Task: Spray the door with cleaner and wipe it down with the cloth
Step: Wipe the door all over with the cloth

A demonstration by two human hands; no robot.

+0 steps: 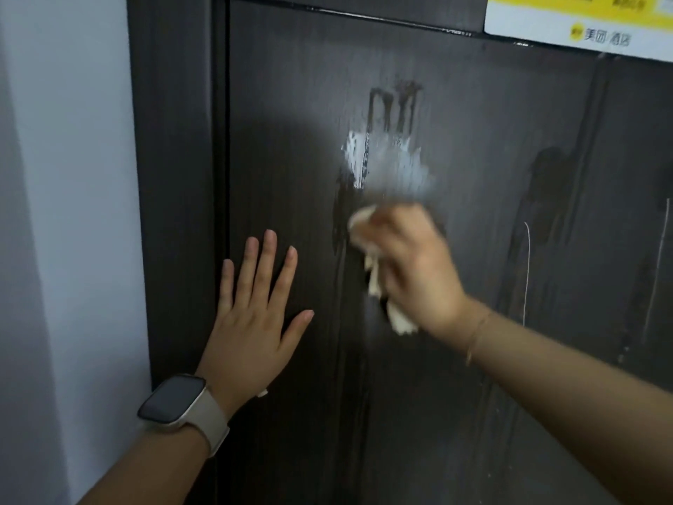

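A dark brown wood-grain door (473, 140) fills most of the view. A patch of white cleaner foam (386, 158) clings to it at centre, with wet streaks running down below and to the right. My right hand (411, 267) grips a crumpled cream cloth (378, 282) against the door just under the foam; the hand is motion-blurred. My left hand (255, 315) presses flat on the door with straight, spread fingers, near the door's left edge. A watch sits on that wrist. No spray bottle is in view.
The dark door frame (174, 176) runs down the left, with a pale grey wall (65, 213) beside it. A yellow and white sticker (582, 23) is stuck at the door's top right. Thin white drip lines (527, 271) run down the right side.
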